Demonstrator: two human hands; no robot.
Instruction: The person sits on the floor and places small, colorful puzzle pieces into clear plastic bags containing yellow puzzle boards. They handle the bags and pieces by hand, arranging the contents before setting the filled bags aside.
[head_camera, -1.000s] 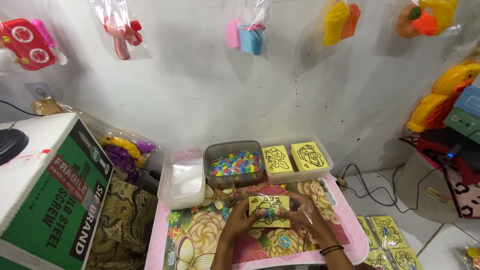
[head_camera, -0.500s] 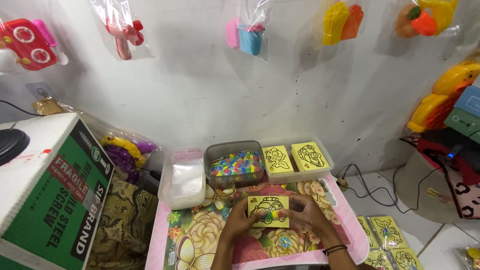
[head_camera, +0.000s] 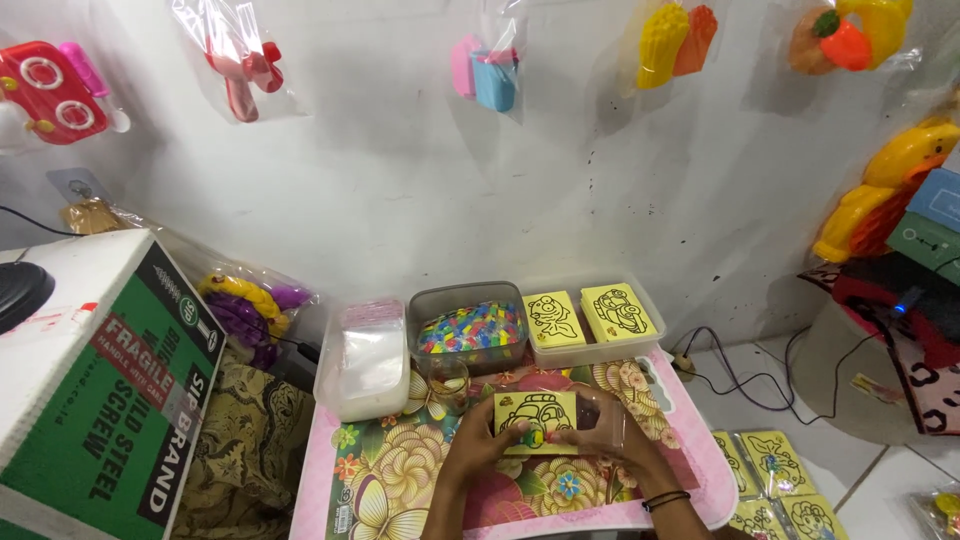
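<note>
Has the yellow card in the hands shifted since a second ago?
No. The yellow card sits just as before, right below the tub of coloured beads.

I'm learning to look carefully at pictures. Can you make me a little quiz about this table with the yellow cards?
1. True or false: both hands hold one yellow picture card over the flowery table.
2. What fills the clear tub behind the card? A) colourful little pieces B) water C) sand
3. How many yellow cards lie face up in the tray by the wall?

Key:
1. True: the left hand and right hand grip it at either side.
2. A
3. Two
</note>
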